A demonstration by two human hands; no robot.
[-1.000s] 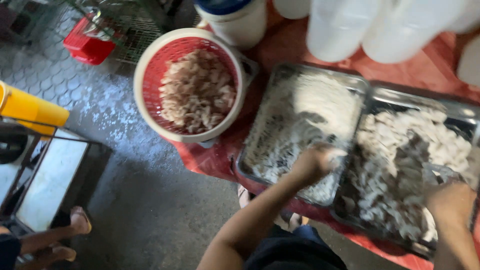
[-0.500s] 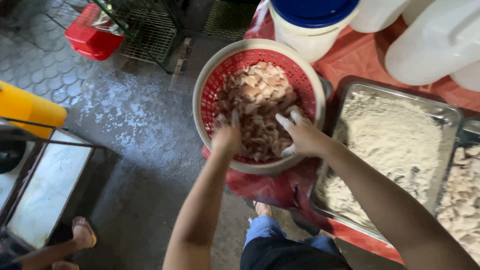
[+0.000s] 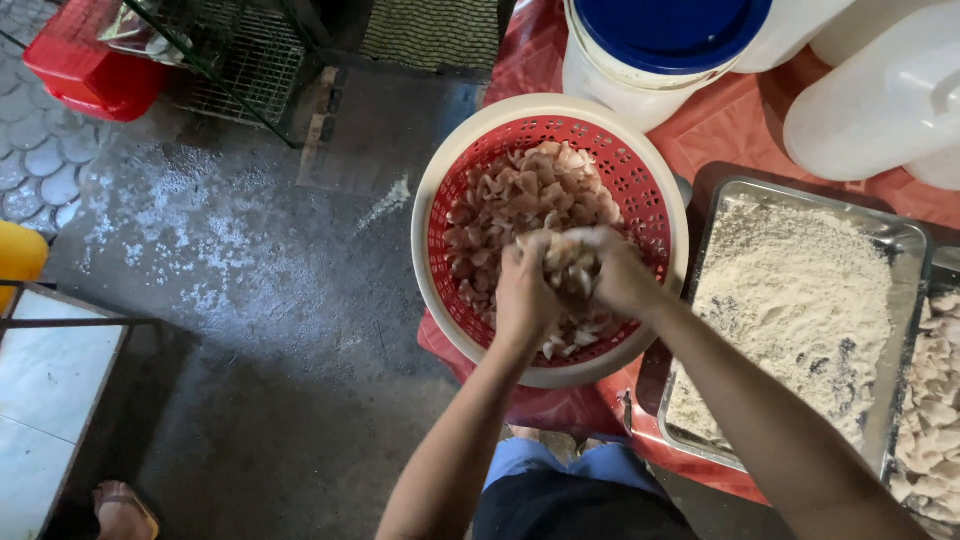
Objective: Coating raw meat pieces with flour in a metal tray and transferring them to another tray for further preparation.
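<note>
Head view looks straight down on a red colander (image 3: 640,190) nested in a cream bowl (image 3: 440,200), which sits at the edge of a table under a red cloth (image 3: 720,140). Both hands meet over the colander's near half: the left hand (image 3: 525,295) and right hand (image 3: 620,275) have their fingers curled shut around one shared clump of pale raw meat pieces (image 3: 565,265), lifted just above the heap filling the colander. Right of the colander lies a metal tray of flour (image 3: 800,310); beyond the colander stands a white bucket with a blue lid (image 3: 670,30).
</note>
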